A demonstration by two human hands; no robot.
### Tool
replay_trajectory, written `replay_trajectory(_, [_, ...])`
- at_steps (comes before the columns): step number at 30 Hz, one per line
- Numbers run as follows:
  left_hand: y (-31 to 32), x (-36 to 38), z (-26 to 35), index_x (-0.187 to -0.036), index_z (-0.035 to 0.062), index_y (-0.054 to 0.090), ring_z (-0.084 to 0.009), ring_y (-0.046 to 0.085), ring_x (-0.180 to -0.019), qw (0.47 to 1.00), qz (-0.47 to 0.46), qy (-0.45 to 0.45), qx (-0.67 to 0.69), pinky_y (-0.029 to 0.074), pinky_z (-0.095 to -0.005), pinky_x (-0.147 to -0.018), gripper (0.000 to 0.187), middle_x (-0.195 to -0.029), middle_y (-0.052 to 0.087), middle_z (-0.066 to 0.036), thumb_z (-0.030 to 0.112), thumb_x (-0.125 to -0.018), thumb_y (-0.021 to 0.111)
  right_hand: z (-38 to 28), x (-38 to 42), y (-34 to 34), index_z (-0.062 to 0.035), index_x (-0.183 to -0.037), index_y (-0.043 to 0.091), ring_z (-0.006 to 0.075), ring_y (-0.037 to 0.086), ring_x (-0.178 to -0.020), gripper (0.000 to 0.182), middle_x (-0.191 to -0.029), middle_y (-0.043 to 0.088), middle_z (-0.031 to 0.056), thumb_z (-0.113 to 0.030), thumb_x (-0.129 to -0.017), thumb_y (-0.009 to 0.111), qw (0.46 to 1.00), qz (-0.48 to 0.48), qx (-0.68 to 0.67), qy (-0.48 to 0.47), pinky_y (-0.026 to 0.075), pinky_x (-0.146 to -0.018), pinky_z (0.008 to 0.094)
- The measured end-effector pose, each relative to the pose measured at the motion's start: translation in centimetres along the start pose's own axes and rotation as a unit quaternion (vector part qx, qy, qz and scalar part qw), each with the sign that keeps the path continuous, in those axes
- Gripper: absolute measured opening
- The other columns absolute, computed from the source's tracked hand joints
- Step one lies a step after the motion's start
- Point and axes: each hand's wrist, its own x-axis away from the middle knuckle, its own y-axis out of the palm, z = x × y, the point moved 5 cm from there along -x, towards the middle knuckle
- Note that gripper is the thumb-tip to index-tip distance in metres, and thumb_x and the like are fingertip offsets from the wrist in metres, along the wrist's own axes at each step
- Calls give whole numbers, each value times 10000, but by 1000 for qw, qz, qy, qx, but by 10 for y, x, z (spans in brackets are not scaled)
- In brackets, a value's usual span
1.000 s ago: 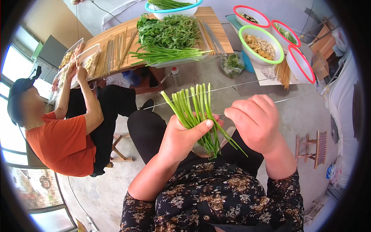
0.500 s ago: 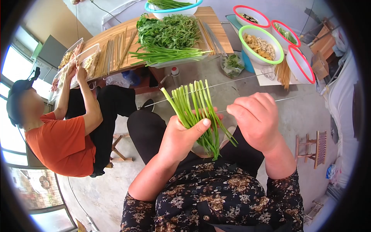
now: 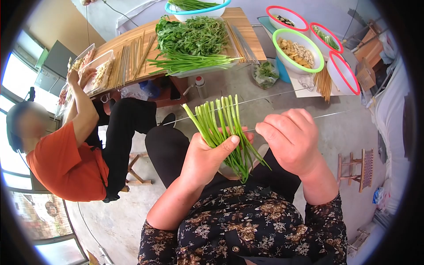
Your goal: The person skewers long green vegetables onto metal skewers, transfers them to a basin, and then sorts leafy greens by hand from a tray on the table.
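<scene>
Head camera, and far left a co-worker in an orange shirt (image 3: 57,161) leans over the clear food trays (image 3: 114,66), both hands busy there. Next along the wooden table (image 3: 249,28), loose skewers (image 3: 131,57) lie side by side, then leafy greens (image 3: 192,37) with spare chives (image 3: 194,62) beneath them.

Now the main action! Left hand (image 3: 203,157) is clamped round a bunch of chives (image 3: 216,123), thumb pressed across the stalks, cut ends up in a row, leaf ends hanging over the lap. An upper skewer (image 3: 274,96) crosses those cut ends and seems to pierce them. To its right, the right hand (image 3: 289,134) has its fingers together, pinched on a lower skewer (image 3: 335,113), whose inner end meets the bunch close by the left fingers; how deep it sits, I cannot tell.

So the step in hand looks like threading the chives onto two skewers, with the second line unfinished. My call: the next move wants a firm left grip, stalks flat, and a straight push in line with the first skewer; a slanted one could split a stem.

Far right, a green-rimmed basin (image 3: 291,65) of cut food stands beside hanging bamboo sticks (image 3: 323,84).
</scene>
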Motion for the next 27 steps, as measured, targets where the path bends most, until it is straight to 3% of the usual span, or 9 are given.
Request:
replay_trajectory(1, [-1,0,0,-1143,-76,629,-262,674,-1001,1000,0,0,0,531,-413,-922,221,-1043,696,-172,48,-963,599,2,1,1,-98,-878,670,167,557,-678,201,-834,616,-4,-149,-684,659,1000,-3,-8,-1,440,-613,312])
replay_trajectory(3, [-1,0,-1,-1166,-55,652,-169,673,-1006,1000,-22,6,1,534,-315,-902,223,-1067,721,-118,51,-983,582,4,1,2,-100,-878,669,165,556,-678,199,-832,615,-7,-149,-685,657,1000,-5,-17,-3,439,-614,310])
replay_trajectory(7, [-2,-1,-1,-1163,-59,651,-174,676,-1003,1000,-27,15,-4,535,-315,-902,222,-1058,721,-120,54,-982,588,4,0,3,-102,-878,668,163,558,-681,195,-832,616,-9,-149,-690,650,1000,-4,-21,-6,440,-617,310])
replay_trajectory(16, [-3,-3,-3,-1157,-67,648,-194,683,-1012,1000,-22,8,7,538,-323,-909,220,-1047,719,-129,51,-981,589,6,-1,6,-100,-879,668,162,559,-687,184,-840,619,-13,-147,-702,648,1000,-7,-29,-6,439,-618,309])
replay_trajectory(18, [-4,-4,-3,-1104,-60,645,-266,678,-987,1000,-2,5,7,548,-424,-899,202,-1029,696,-160,70,-950,633,6,-1,8,-99,-879,667,162,558,-687,182,-842,620,-13,-147,-705,648,1000,-9,-28,-7,438,-617,309])
replay_trajectory(27, [-4,-5,-4,-1080,-58,656,-263,669,-949,1000,-5,8,17,535,-417,-879,192,-992,692,-151,78,-947,638,5,-3,11,-96,-874,662,156,558,-693,172,-833,613,-13,-153,-711,659,999,-16,-40,-3,435,-613,309])
